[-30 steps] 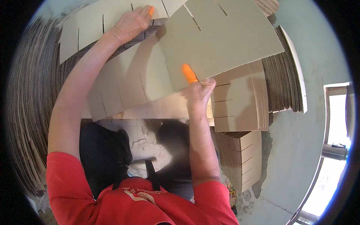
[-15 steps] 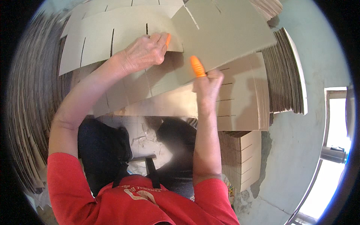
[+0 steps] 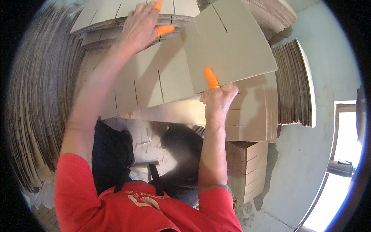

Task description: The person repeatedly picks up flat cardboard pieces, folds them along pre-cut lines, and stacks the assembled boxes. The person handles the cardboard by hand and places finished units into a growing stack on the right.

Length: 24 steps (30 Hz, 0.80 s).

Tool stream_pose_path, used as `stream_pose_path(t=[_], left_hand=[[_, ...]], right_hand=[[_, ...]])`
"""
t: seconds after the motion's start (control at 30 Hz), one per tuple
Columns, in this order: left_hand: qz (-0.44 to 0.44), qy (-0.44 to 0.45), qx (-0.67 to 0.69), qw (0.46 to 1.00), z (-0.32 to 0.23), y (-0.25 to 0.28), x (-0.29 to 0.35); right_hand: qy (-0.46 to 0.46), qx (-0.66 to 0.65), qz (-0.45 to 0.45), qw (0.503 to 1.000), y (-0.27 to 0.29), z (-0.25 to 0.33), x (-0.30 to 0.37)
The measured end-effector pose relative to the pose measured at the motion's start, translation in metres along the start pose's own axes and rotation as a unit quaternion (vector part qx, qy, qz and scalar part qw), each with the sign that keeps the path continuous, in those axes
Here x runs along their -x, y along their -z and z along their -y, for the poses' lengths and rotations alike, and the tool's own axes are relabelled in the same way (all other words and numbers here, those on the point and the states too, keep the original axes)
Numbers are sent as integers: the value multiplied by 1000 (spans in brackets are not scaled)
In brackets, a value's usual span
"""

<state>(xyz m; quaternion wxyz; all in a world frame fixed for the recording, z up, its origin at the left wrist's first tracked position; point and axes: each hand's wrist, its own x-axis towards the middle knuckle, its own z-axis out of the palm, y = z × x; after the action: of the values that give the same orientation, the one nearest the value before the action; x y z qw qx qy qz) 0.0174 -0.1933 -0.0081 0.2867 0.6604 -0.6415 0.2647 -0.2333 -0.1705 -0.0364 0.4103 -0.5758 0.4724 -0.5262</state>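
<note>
My right hand (image 3: 217, 97), an orange rubber cot on its thumb, pinches the lower edge of a grey slotted cardboard sheet (image 3: 232, 50) and holds it up, tilted. My left hand (image 3: 141, 25), with orange cots on two fingertips, is raised toward the top; its fingers rest on the sheet's upper left part, above a stack of slotted cardboard sheets (image 3: 154, 83). Whether the left hand grips the sheet or only touches it is hidden.
A tall pile of cardboard sheets (image 3: 42, 96) fills the left side. Another bundle on edge (image 3: 293, 85) stands at the right against a pale wall. A lower stack of slotted pieces (image 3: 247, 170) sits by my right knee. A bright window (image 3: 344, 154) is at the right.
My left hand has swung right and upward onto the sheet's upper left. The sheet has turned and risen; my right hand has stayed gripping its lower edge.
</note>
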Motion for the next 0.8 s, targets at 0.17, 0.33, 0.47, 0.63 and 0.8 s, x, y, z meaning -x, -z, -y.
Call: stream_pose_path(t=[0.17, 0.33, 0.47, 0.63, 0.8], left_hand=[[191, -108, -221, 950, 85, -71, -18], [156, -142, -175, 962, 79, -81, -25], [0, -159, -114, 981, 62, -70, -27], [129, -102, -123, 979, 89, -87, -30], [90, 35, 58, 994, 94, -86, -30]], right_hand=[[1, -44, 36, 998, -15, 5, 6], [-6, -31, 48, 998, -9, -7, 4], [-24, -45, 37, 998, -8, -5, 5], [-30, -32, 51, 998, -11, 1, 6], [-42, 3, 64, 997, -6, 4, 6]])
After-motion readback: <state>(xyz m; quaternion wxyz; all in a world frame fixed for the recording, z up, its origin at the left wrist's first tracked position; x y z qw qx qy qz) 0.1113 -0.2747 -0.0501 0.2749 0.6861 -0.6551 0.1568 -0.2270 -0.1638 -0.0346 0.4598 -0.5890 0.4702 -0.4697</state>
